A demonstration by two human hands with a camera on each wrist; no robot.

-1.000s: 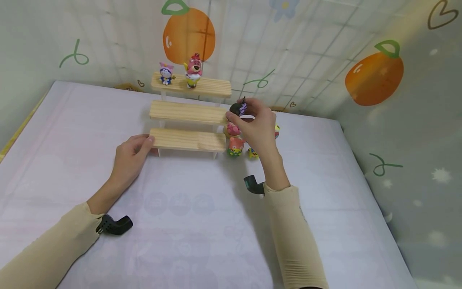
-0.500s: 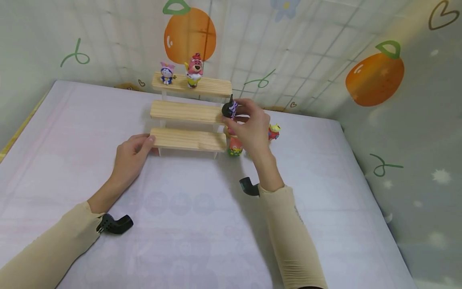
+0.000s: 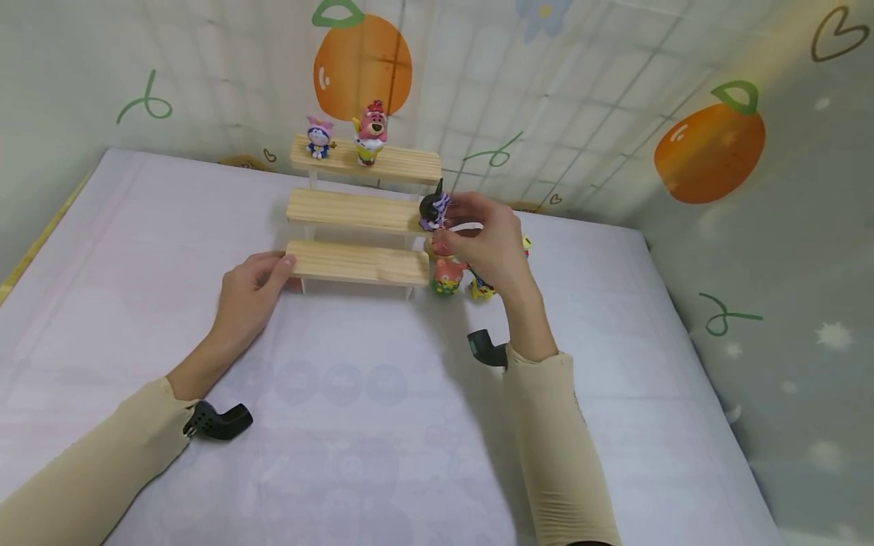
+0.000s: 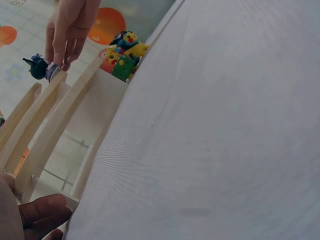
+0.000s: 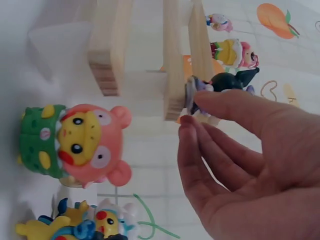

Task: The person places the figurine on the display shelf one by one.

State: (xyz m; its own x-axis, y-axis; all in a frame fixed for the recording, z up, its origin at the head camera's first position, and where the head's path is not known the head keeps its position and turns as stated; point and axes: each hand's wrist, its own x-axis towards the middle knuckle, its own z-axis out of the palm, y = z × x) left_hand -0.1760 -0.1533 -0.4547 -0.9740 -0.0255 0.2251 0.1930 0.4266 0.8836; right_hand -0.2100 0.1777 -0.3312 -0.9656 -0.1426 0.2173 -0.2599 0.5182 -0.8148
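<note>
A three-tier wooden display stand (image 3: pixel 355 262) stands on the white-covered table. My left hand (image 3: pixel 249 296) grips the left end of its lowest shelf, thumb on top and fingers at the side support. On the right end of the middle shelf stands a small figurine (image 3: pixel 433 210) with a black pointed hat and purple trim. My right hand (image 3: pixel 488 239) is beside it, thumb and fingers parted; in the right wrist view the thumb (image 5: pixel 225 102) overlaps the figurine's lower part. On the top shelf are a pink-hatted blue-and-white figurine (image 3: pixel 319 138) and a pink bear figurine (image 3: pixel 371 135).
Several figurines stand close together right of the stand, among them one with a pink hood and green body (image 3: pixel 448 277) and a yellow one (image 3: pixel 482 288). A printed curtain (image 3: pixel 225 83) with orange fruit hangs behind the table.
My right hand brought the black-hatted figurine leftward onto the middle shelf's right end, then drew slightly back to the right with its fingers parting. The left hand stays on the stand.
</note>
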